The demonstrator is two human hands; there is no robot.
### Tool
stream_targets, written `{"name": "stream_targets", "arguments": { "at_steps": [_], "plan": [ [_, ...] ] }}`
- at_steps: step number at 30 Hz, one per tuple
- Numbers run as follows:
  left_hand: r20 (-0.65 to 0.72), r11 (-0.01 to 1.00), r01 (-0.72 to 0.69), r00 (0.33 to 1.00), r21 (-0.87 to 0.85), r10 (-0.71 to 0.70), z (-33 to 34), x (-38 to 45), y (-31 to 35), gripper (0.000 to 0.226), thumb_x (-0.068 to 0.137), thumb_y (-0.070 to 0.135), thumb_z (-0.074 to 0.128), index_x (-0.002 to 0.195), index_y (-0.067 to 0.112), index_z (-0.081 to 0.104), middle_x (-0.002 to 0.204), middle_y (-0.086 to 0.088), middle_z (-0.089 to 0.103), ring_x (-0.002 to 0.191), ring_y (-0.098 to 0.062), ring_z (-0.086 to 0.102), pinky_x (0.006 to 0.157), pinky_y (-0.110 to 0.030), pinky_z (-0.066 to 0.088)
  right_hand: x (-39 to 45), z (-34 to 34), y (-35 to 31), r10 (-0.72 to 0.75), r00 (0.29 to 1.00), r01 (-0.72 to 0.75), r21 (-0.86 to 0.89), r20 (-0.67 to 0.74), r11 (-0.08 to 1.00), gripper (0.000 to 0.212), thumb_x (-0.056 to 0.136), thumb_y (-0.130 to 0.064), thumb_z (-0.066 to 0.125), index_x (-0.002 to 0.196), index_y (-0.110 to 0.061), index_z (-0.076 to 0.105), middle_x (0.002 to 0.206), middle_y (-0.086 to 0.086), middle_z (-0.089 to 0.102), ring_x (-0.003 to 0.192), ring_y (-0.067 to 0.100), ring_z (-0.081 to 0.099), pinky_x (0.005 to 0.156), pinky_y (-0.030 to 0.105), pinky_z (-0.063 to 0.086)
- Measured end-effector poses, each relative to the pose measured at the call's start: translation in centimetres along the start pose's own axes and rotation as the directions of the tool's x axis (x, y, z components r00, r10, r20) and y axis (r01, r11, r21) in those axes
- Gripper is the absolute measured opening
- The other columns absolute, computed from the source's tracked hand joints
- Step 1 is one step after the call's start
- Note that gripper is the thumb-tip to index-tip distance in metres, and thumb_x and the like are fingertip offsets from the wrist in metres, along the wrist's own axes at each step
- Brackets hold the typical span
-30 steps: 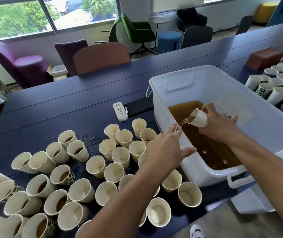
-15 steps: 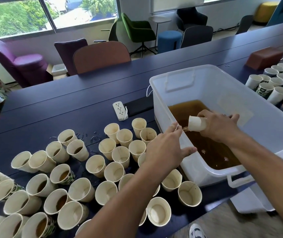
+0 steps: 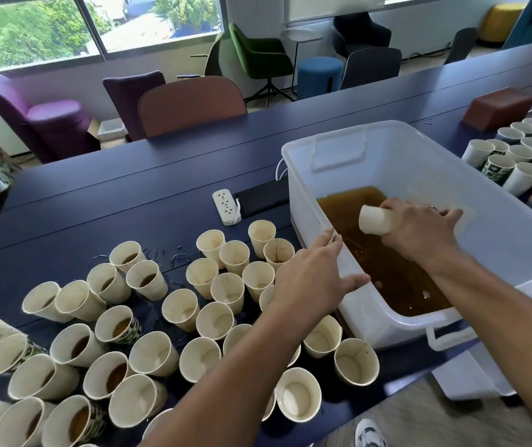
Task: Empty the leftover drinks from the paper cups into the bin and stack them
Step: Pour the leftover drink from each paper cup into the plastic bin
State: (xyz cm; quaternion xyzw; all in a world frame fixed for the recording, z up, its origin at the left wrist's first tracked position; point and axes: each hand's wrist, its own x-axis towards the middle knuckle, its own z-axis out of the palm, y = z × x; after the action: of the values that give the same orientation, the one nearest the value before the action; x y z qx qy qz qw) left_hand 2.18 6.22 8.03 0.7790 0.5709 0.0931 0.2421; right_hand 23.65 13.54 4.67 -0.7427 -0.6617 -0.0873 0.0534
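Lower left: open paper cups (image 3: 180, 309) crowd the dark table (image 3: 129, 201), left hand (image 3: 314, 279) flat with fingers straight on the near wall of the white bin (image 3: 364, 150), and at centre right the right hand (image 3: 419, 229) grips one tipped cup (image 3: 372, 219) over the brown liquid (image 3: 384, 266).

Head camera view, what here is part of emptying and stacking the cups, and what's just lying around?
Part of the job: paper cup in right hand; bin of brown liquid; cups on table; left hand on bin rim.

Lying about: power strip; brown block; chairs.
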Motion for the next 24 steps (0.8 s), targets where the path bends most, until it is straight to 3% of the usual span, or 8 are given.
{"name": "stream_targets", "arguments": {
  "at_steps": [2,5,8,12,15,18,21,24],
  "plan": [
    [-0.005,1.0,-0.002,1.0,-0.01,0.002,0.0,0.0,0.0,0.085,0.09,0.065,0.06,0.16,0.031,0.026,0.167,0.021,0.011,0.146,-0.018,0.036,0.103,-0.047,0.049,0.0,-0.2,-0.2,0.003,1.0,-0.003,0.004,0.016,1.0,0.049,0.073,-0.033,0.078,0.116,-0.033,0.055,0.098,0.0,0.059,0.089,0.028,0.059,0.079,0.043,0.025],
    [-0.011,1.0,-0.007,1.0,-0.03,0.007,0.1,0.0,-0.2,0.085,0.09,0.064,0.061,0.16,0.03,0.026,0.167,0.021,0.012,0.147,-0.018,0.035,0.106,-0.047,0.047,-0.2,-0.1,-0.3,0.013,0.988,-0.007,-0.041,0.153,0.999,0.051,0.073,-0.035,0.078,0.118,-0.034,0.054,0.096,-0.003,0.055,0.088,0.025,0.057,0.08,0.042,0.024],
    [-0.02,0.997,-0.01,1.0,-0.073,0.008,0.1,-0.1,-0.2,0.085,0.09,0.064,0.062,0.159,0.03,0.027,0.167,0.021,0.013,0.148,-0.017,0.033,0.109,-0.047,0.045,-0.4,-0.6,-0.3,0.039,0.995,-0.045,0.065,0.092,0.997,0.051,0.074,-0.036,0.078,0.119,-0.032,0.054,0.094,-0.003,0.056,0.09,0.028,0.059,0.081,0.043,0.025],
    [0.0,0.979,-0.019,1.0,-0.201,0.02,-0.2,0.1,-1.1,0.085,0.089,0.054,0.07,0.159,0.029,0.029,0.165,0.016,0.024,0.147,-0.018,0.035,0.114,-0.047,0.04,-0.7,-2.8,-1.7,0.056,0.997,-0.032,0.343,-0.061,0.939,0.061,0.075,-0.041,0.081,0.126,-0.024,0.052,0.115,0.008,0.064,0.107,0.035,0.056,0.082,0.044,0.024],
    [-0.03,0.913,0.026,0.999,-0.407,-0.042,-1.3,-0.1,-2.5,0.09,0.087,0.044,0.077,0.159,0.031,0.025,0.146,0.007,0.054,0.126,-0.017,0.056,0.105,-0.04,0.048,-1.6,-6.0,-3.5,0.054,0.989,0.035,0.56,-0.141,0.827,0.064,0.078,-0.041,0.081,0.13,-0.022,0.05,0.127,0.007,0.059,0.119,0.033,0.049,0.091,0.049,0.03],
    [-0.15,0.844,0.009,0.983,-0.536,-0.105,-2.8,-1.3,-3.8,0.09,0.086,0.037,0.08,0.157,0.035,0.024,0.126,0.012,0.063,0.105,-0.011,0.064,0.09,-0.034,0.056,-3.0,-9.0,-6.5,0.019,0.985,0.111,0.72,-0.17,0.685,0.064,0.079,-0.041,0.08,0.133,-0.024,0.051,0.131,0.006,0.053,0.119,0.025,0.048,0.096,0.049,0.044],
    [-0.291,0.812,-0.048,0.945,-0.581,-0.152,-3.7,-3.1,-5.2,0.087,0.084,0.039,0.08,0.155,0.034,0.029,0.131,0.014,0.059,0.106,-0.008,0.064,0.09,-0.031,0.055,-4.6,-10.6,-10.4,-0.066,0.992,0.128,0.799,-0.111,0.587,0.069,0.078,-0.047,0.078,0.136,-0.026,0.047,0.133,0.003,0.051,0.107,0.014,0.051,0.077,0.022,0.048],
    [-0.366,0.756,-0.067,0.9,-0.651,-0.236,-3.4,-5.4,-7.1,0.085,0.081,0.041,0.083,0.149,0.037,0.03,0.132,0.019,0.056,0.107,0.002,0.061,0.088,-0.022,0.054,-6.4,-10.5,-14.3,-0.194,0.98,0.11,0.902,-0.029,0.417,0.063,0.075,-0.051,0.077,0.129,-0.032,0.049,0.118,-0.012,0.057,0.099,0.002,0.056,0.072,0.017,0.049]
  ]
}}
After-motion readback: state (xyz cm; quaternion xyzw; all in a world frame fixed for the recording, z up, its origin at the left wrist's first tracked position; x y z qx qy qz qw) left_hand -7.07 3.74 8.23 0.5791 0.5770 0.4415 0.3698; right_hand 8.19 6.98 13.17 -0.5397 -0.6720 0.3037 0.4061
